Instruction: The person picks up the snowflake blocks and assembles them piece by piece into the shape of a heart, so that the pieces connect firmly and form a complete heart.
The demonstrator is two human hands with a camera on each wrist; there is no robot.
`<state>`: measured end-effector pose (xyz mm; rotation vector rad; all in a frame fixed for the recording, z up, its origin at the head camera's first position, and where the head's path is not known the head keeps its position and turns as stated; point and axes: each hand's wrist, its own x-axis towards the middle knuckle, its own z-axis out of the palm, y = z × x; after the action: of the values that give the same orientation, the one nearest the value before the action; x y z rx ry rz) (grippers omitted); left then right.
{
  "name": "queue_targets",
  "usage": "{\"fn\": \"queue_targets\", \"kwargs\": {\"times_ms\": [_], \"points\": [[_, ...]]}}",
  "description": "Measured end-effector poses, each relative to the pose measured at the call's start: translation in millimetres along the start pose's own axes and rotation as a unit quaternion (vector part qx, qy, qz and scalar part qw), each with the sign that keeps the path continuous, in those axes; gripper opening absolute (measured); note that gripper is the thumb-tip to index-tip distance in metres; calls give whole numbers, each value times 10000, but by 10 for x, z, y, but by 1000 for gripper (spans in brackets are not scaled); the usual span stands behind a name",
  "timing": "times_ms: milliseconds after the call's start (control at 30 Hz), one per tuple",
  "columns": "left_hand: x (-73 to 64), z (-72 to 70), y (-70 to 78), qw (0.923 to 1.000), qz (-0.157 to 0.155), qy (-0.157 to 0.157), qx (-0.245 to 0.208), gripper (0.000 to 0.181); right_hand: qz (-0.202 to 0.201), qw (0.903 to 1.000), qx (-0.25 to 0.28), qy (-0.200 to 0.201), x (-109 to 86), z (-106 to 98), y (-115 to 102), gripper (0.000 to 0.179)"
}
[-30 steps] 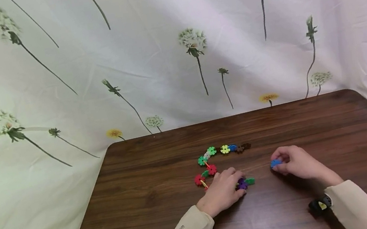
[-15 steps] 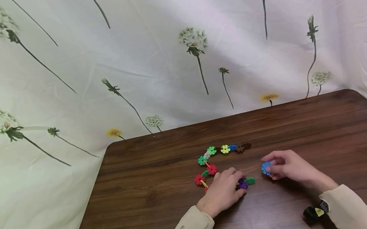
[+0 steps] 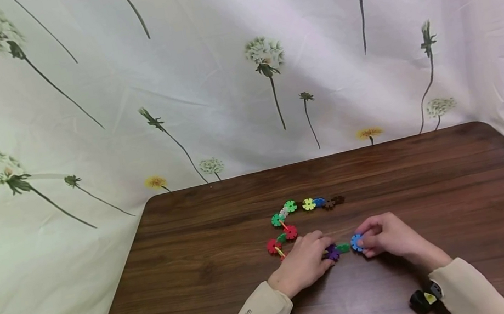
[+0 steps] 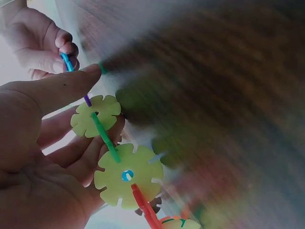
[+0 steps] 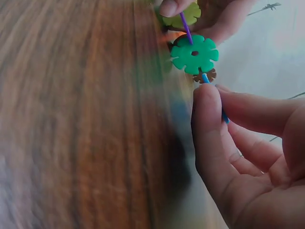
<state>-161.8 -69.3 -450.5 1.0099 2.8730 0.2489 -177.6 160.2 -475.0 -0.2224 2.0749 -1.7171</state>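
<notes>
My right hand (image 3: 391, 239) pinches a blue snowflake disc (image 3: 356, 243) between thumb and fingers, holding it on edge. Right beside it is the green disc (image 3: 343, 248) that ends a chain of interlocking snowflake discs. In the right wrist view the blue rim lies at a slot of that green disc (image 5: 205, 58); whether they touch I cannot tell. My left hand (image 3: 300, 263) holds the purple disc (image 3: 332, 253), joined to the green one, between thumb and fingers. Yellow-green discs (image 4: 128, 164) linked by a green disc (image 4: 105, 136) run beneath the left palm, partly hidden from the head view.
The chain curves away over the brown wooden table (image 3: 207, 309), past red discs (image 3: 273, 246) and a yellow disc (image 3: 309, 204) to dark brown discs (image 3: 329, 204). A flower-patterned white cloth (image 3: 203, 104) hangs behind the table. A black wrist camera (image 3: 422, 302) sits below the right wrist.
My right hand has moved left and slightly nearer, bringing the blue disc up to the green end of the chain and turning its face into view. The left hand has stayed almost still.
</notes>
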Motion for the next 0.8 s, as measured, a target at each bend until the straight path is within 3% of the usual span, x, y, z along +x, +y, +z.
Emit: {"fn": "queue_targets", "kwargs": {"times_ms": [533, 800], "points": [[42, -1, -30, 9993, 361, -110, 40, 34, 232, 9995, 97, 165, 25, 82, 23, 21], [54, -17, -30, 9975, 644, -163, 244, 30, 91, 9995, 145, 276, 24, 108, 30, 21]]}}
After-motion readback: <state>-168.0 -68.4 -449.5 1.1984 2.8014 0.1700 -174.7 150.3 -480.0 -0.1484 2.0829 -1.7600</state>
